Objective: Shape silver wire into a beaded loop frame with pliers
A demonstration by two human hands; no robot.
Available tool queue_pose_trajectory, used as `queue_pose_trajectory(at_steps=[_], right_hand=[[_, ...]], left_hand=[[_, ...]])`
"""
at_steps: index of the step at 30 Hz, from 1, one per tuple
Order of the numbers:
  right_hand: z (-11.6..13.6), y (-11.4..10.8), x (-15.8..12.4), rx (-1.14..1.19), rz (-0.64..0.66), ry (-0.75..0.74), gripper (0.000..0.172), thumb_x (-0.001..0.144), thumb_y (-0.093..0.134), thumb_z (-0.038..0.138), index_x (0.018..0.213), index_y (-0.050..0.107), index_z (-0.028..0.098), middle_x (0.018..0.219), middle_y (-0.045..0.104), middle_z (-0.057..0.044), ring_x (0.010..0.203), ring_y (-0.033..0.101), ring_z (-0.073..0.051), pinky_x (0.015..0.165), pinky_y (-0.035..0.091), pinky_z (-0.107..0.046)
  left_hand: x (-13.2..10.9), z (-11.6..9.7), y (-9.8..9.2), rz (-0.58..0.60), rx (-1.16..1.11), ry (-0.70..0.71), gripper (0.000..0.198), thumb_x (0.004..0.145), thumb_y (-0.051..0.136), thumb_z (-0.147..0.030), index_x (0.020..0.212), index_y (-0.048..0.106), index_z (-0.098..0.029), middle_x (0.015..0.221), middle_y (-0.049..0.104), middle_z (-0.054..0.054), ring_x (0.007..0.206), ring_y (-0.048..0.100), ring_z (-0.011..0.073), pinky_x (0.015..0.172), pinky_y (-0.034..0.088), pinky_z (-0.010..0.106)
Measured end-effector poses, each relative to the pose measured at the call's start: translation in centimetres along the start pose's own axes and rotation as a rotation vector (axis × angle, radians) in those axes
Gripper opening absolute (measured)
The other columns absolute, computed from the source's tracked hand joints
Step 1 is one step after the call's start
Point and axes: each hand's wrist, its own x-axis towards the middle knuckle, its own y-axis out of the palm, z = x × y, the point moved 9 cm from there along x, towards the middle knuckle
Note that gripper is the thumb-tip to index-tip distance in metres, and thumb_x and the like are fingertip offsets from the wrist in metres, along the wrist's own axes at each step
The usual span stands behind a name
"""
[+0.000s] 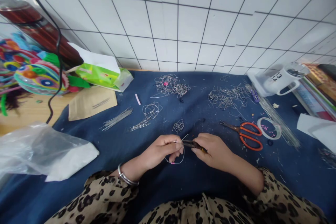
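Note:
My left hand (160,151) pinches a thin wire loop (175,161) that hangs below my fingers, with small pink beads on it. My right hand (212,149) is closed round small pliers (193,144), whose tip meets the wire at my left fingertips. Both hands hover over a dark blue cloth (131,147). A silver bangle (126,177) sits on my left wrist. Just beyond my hands lies a small coiled wire piece (179,125).
Orange-handled scissors (246,133) and a tape ring (269,128) lie to the right. Wire bundles (117,119), wire flower shapes (169,85) and scraps (227,96) lie further back. A white mug (282,77), tissue pack (101,71) and clear plastic bag (39,147) flank the cloth.

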Motion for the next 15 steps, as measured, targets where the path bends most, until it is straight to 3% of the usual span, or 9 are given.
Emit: queue_pose_trajectory(at_steps=[15], right_hand=[[0.41, 0.08, -0.4, -0.282, -0.096, -0.047, 0.014, 0.082, 0.045, 0.023, 0.084, 0.057, 0.017, 0.073, 0.053, -0.004, 0.07, 0.044, -0.016, 0.066, 0.035, -0.029]], left_hand=[[-0.07, -0.16, 0.04, 0.034, 0.165, 0.007, 0.023, 0.085, 0.049, -0.026, 0.072, 0.058, -0.01, 0.059, 0.048, -0.001, 0.047, 0.046, 0.0072, 0.048, 0.036, 0.021]])
